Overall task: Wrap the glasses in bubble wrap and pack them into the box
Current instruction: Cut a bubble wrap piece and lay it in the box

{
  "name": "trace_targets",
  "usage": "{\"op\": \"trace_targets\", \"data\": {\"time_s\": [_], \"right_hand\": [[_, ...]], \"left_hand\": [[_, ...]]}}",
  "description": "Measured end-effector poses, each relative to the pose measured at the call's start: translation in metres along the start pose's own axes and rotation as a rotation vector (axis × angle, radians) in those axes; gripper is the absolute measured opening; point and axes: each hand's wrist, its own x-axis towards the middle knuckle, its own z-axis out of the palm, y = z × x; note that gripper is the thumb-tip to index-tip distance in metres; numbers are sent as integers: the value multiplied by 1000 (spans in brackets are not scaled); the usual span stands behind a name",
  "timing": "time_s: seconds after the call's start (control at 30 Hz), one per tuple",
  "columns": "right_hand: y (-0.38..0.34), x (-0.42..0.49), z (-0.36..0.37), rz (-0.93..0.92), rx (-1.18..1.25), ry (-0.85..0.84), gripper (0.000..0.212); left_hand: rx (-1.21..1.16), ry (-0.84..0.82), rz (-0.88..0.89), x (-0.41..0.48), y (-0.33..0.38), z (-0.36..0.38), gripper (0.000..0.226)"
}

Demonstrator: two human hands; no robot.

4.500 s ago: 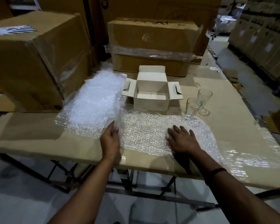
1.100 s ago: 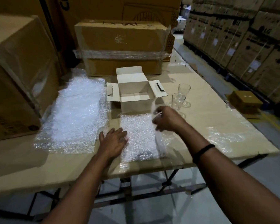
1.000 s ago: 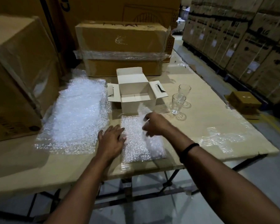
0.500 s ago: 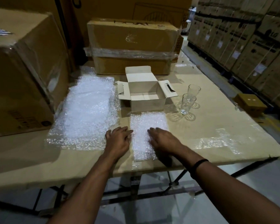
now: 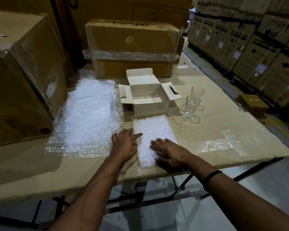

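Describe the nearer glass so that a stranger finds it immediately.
Find the open white box on the table. Two clear glasses stand right of it. The nearer glass stands closer to the person than the other glass.

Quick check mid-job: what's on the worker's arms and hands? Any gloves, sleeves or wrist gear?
Both forearms are bare as far as the view reaches, with no sleeves showing. The left hand and right hand are ungloved. The only thing worn is a thin black band around the right wrist; the left wrist carries nothing.
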Motion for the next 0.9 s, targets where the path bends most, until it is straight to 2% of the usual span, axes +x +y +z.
{"op": "trace_targets", "data": {"time_s": [0.1, 0.17, 0.3, 0.37, 0.47, 0.63, 0.7, 0.77, 0.83, 0.9], "right_hand": [[-3, -7, 4, -34, -105, 113, 81], [-9, -8, 6, -74, -229, 210, 83], [-16, -2, 3, -95, -256, 329, 39], [-18, -1, -9, 16, -61, 429, 35], [-16, -1, -42, 154, 407, 620, 21], [11, 4, -123, 265, 1175, 640, 18], [21, 8, -149, 257, 1397, 609, 19], [32, 17, -168, 238, 1542, 552, 21], [46, 29, -181, 244, 1572, 493, 23], [66, 46, -189, 297, 1515, 464, 22]], "left_hand": [[7, 39, 5, 7, 0, 1, 30], [-45, 96, -11, 10, 0, 3, 23], [-216, 193, -8, 20, 7, 1, 18], [-412, 267, -13, 27, 10, -1, 22], [-821, 345, -133, 36, 14, -7, 41], [-1526, 158, -390, 60, 24, -23, 40], [-1523, 81, -361, 75, 22, -27, 37], [-1472, 28, -328, 91, 18, -29, 54], [-1534, 9, -348, 109, 16, -36, 75], [-1583, 40, -389, 123, 21, -55, 77]]}}
